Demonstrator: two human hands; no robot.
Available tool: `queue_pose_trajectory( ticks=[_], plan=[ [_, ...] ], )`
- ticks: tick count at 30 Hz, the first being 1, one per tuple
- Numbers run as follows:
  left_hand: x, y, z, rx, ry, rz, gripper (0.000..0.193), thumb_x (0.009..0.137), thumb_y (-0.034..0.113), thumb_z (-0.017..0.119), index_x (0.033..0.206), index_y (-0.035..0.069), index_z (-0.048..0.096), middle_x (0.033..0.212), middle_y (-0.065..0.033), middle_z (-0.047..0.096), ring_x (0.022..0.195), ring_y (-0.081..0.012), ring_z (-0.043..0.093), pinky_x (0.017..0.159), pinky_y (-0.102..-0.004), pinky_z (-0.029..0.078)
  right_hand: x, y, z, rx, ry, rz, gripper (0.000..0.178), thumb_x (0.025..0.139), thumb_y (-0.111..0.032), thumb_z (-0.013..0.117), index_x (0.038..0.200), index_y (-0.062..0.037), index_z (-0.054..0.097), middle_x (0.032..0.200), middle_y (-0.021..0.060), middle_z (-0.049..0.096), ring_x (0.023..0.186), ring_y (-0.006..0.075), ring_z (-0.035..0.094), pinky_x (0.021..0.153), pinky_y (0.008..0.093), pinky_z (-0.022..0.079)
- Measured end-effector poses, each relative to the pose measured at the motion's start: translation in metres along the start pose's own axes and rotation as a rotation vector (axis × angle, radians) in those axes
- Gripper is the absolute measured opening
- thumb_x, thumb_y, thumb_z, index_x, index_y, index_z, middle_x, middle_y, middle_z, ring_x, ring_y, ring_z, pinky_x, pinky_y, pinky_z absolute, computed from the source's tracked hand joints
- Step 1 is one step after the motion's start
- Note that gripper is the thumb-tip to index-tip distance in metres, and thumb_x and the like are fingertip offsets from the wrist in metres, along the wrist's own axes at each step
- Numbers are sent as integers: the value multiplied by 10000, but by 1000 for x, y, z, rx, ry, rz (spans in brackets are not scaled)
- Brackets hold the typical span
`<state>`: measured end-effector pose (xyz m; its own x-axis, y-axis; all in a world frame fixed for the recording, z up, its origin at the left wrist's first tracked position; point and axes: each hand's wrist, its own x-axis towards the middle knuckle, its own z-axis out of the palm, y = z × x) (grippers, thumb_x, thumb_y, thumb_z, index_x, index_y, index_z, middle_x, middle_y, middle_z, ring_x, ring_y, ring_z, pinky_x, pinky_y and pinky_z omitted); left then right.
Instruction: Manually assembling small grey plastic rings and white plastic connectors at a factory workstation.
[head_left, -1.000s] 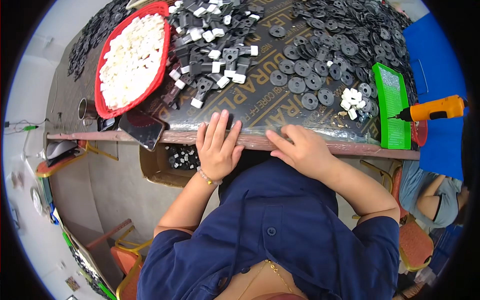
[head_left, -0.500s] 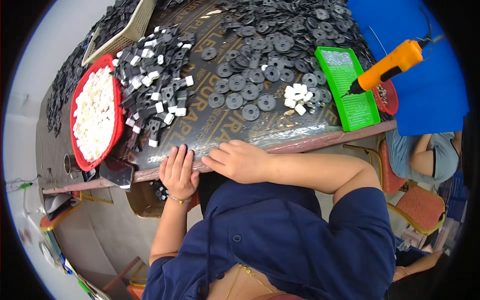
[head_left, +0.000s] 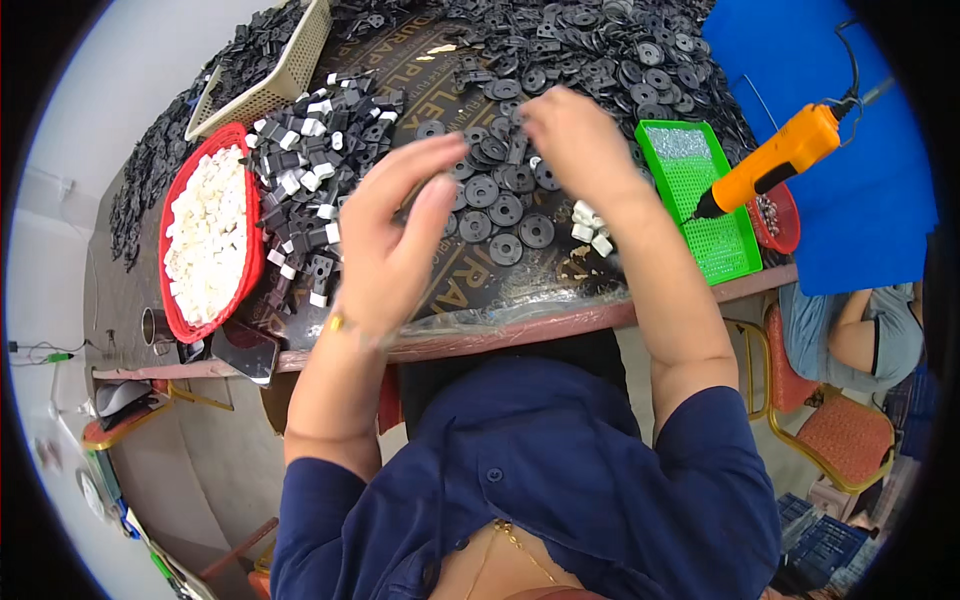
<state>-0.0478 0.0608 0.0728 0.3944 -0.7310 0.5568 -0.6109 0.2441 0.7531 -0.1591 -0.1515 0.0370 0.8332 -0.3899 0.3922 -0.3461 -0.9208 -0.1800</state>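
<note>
Left hand: left hand (head_left: pixel 395 235) is raised over the table at centre frame, blurred, fingers loosely curved and apart; whether it holds anything cannot be told.
Right hand: right hand (head_left: pixel 570 135) is up at upper centre, blurred, fingers bent downward over the parts; its grasp cannot be told.
Under the hands: flat black round plastic discs with centre holes (head_left: pixel 505 215) lie scattered between and below both hands, on the dark table cover (head_left: pixel 470 290).
Beside the right wrist: a few small white plastic blocks (head_left: pixel 590 228) sit just by the forearm.
Left of the left hand: a heap of small black-and-white square clips (head_left: pixel 305 190), then a red oval plastic tray (head_left: pixel 170 300) filled with white pieces, at centre left.
Upper left: a cream woven basket (head_left: pixel 290 70) with black parts.
Right side: a green rectangular plastic tray (head_left: pixel 705 200), with an orange electric screwdriver (head_left: pixel 775 160) lying across its far edge.
Far right: another person's arm (head_left: pixel 860 330), near an orange-seated chair (head_left: pixel 840 440).
</note>
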Motion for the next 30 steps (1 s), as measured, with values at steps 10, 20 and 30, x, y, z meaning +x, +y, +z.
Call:
queue_pose_trajectory(
  ticks=[10,20,30],
  plan=[
    [21,-119,38,79,-13,-205,198,930,120,616,1071,13,705,1007,-115,723,937,-198,680,851,-316,507,24,22,43,9,-255,176,292,803,-258,747,974,-23,712,948,185,670,960,361,641,846,441,510],
    [23,-106,35,-1248,-25,-877,339,1059,281,409,1262,31,514,1175,-148,636,1040,-255,647,928,-391,524,54,-15,27,745,-185,149,206,848,-166,723,974,-3,718,824,48,675,722,119,608,682,284,502],
    [25,-124,27,-1400,164,-877,191,1045,222,458,1142,62,495,1135,-219,617,969,-281,665,842,-372,573,153,94,115,-85,152,95,254,864,-137,655,1105,-87,722,1078,150,701,968,334,662,887,421,515]
  ],
)
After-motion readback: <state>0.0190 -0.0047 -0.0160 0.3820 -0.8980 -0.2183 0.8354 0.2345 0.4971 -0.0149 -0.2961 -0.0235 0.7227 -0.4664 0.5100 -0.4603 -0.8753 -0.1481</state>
